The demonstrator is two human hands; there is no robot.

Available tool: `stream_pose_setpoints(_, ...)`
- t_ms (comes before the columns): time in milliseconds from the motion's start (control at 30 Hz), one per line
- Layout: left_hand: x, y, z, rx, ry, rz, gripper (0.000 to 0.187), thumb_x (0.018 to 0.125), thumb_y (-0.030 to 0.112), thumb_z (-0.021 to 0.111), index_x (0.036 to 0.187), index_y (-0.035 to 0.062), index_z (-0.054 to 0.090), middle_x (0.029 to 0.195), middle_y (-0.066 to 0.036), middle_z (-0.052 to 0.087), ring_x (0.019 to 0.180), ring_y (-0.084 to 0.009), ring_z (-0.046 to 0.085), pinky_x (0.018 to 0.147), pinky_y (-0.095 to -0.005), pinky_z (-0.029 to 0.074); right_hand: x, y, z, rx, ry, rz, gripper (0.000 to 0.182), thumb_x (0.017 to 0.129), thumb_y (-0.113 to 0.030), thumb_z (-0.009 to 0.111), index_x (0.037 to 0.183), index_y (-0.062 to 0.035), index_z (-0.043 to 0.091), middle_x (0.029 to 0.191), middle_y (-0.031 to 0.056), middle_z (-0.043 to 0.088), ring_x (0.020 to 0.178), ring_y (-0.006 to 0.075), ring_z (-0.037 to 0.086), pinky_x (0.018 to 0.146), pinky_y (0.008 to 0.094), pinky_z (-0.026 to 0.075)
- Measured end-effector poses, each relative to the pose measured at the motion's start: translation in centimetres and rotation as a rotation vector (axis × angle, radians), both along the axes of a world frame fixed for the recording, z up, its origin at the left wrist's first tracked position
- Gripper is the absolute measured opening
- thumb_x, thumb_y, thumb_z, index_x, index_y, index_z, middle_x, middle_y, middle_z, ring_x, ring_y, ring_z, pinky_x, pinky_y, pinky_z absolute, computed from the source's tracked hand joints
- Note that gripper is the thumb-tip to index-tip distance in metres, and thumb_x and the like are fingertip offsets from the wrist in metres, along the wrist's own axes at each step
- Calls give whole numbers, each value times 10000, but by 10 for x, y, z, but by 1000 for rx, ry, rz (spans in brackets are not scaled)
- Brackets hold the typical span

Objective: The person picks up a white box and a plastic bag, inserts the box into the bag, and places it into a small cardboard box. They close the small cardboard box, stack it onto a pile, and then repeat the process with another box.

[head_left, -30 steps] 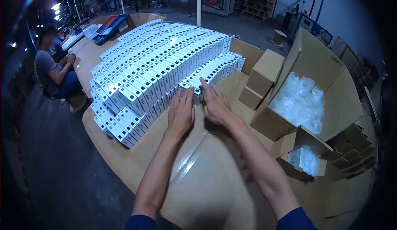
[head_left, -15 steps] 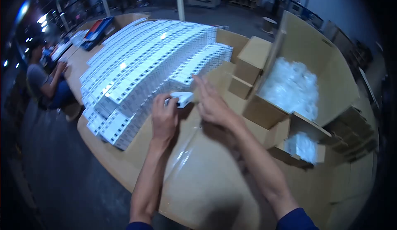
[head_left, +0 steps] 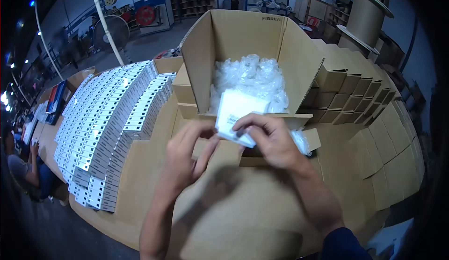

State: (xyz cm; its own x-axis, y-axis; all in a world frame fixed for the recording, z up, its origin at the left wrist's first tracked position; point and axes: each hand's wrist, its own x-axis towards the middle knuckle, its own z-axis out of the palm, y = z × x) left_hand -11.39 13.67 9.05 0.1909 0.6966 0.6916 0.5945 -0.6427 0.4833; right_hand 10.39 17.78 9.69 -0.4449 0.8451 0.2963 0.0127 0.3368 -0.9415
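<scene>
A flat white square piece [head_left: 239, 111] with small dark print is tilted up in front of me, slightly blurred. My right hand [head_left: 276, 140] pinches its lower right part between thumb and fingers. Just left of it is my left hand [head_left: 189, 152], thumb and fingers apart with nothing between them. Its fingertips come close to the piece's left edge; contact I cannot make out. Behind the piece stands a large open carton [head_left: 199, 63] with clear plastic packets [head_left: 252, 75] inside. Partly hidden by my right hand is a small open box [head_left: 259, 161] with clear plastic [head_left: 300, 142] in it.
Rows of stacked white boxes [head_left: 107, 105] cover the left of the cardboard-topped table [head_left: 215, 222]. Brown cartons [head_left: 343, 89] are piled at the right. A person [head_left: 23, 166] sits at the far left. Machines [head_left: 152, 10] and a large spool [head_left: 367, 12] stand behind.
My view has swung right, bringing the large carton to the middle. My hands have left the white box stacks; the white piece is now raised in my right hand, and my left hand has opened.
</scene>
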Motion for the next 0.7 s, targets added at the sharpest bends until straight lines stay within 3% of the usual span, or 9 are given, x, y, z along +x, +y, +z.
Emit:
stream_pose_setpoints(33, 9, 21, 10, -52, 25, 25, 192, 885, 70, 735, 1046, -14, 675, 933, -170, 702, 854, -304, 702, 783, -390, 561, 13, 10, 9, 90, -60, -122, 241, 994, 31, 497, 1058, -20, 723, 838, 61, 659, 804, 100, 641, 670, 274, 523)
stream_pose_setpoints(67, 12, 51, 13, -43, 120, -4, 168, 889, 55, 719, 1039, -15, 691, 940, -180, 707, 858, -329, 702, 787, -409, 559, 28, 27, 9, 379, -196, -273, 242, 956, 26, 518, 1024, -40, 740, 733, 60, 626, 714, 115, 591, 635, 300, 467)
stream_pose_setpoints(100, 15, 85, 11, -32, 215, -33, 151, 892, 40, 703, 1032, -15, 707, 948, -189, 711, 862, -354, 701, 790, -428, 556, 37, 35, 17, 327, -211, -288, 214, 947, -33, 572, 1046, -82, 755, 763, 81, 603, 680, 152, 535, 657, 335, 451)
stream_pose_setpoints(233, 30, 215, -31, -237, 535, 22, 218, 851, 55, 728, 1049, -35, 739, 1040, -229, 727, 956, -403, 708, 842, -475, 564, 46, 65, 35, 443, -352, -440, 206, 932, -119, 630, 1084, -126, 767, 813, 121, 573, 716, 217, 526, 701, 374, 454)
stream_pose_setpoints(333, 50, 232, -21, -586, 952, 159, 283, 839, -19, 622, 1097, -24, 739, 1075, -291, 714, 1061, -423, 693, 918, -471, 577, 45, 92, 38, 486, -404, -441, 216, 928, -132, 638, 1099, -139, 769, 835, 143, 584, 766, 265, 548, 745, 399, 465)
stream_pose_setpoints(467, 33, 267, -47, -605, 961, 120, 326, 820, 48, 681, 1135, -16, 734, 1077, -272, 721, 996, -445, 706, 895, -472, 582, 45, 117, 27, 468, -407, -412, 227, 927, -124, 630, 1109, -135, 766, 882, 182, 624, 901, 315, 612, 900, 428, 495)
stream_pose_setpoints(567, 31, 267, -28, -517, 850, 109, 199, 833, 115, 717, 997, 10, 763, 1078, -226, 733, 956, -403, 719, 843, -463, 569, 51, 125, 23, 406, -414, -388, 258, 921, -124, 641, 1154, -124, 753, 989, 213, 659, 1034, 338, 639, 1025, 418, 476)
stream_pose_setpoints(700, 37, 232, 14, -472, 398, 118, 338, 897, 175, 709, 1177, -14, 695, 1039, -286, 716, 978, -448, 700, 860, -462, 547, 55, 134, 11, 330, -304, -353, 309, 900, -199, 717, 1190, -96, 739, 1106, 208, 688, 1159, 335, 630, 1151, 440, 380)
